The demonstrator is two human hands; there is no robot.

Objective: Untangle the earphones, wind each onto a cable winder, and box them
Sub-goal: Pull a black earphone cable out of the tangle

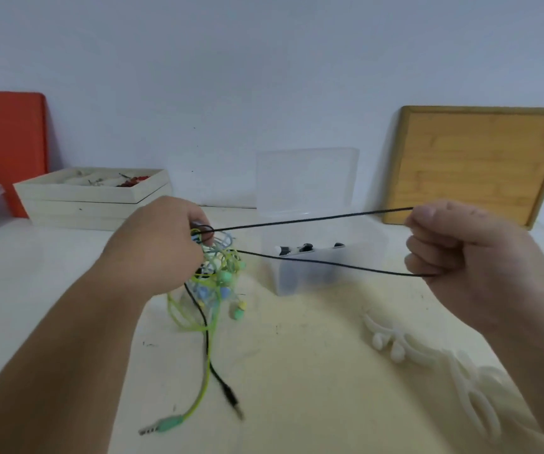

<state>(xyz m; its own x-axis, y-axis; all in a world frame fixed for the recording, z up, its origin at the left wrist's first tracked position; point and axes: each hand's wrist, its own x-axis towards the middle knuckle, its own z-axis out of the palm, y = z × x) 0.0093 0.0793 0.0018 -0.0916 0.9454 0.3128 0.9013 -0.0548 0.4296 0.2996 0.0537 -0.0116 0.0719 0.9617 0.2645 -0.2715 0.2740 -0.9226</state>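
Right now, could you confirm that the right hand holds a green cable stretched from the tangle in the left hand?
Not quite: the cable in the right hand is black, not green. The head view shows it stretched from the tangle in the left hand.

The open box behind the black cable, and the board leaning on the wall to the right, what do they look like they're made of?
The box: clear, fairly glossy plastic by the look; you can see straight through its walls and raised lid. The board: probably bamboo or wood with a matte finish; it shows tan strips with a grain-like pattern inside a plain raised frame.
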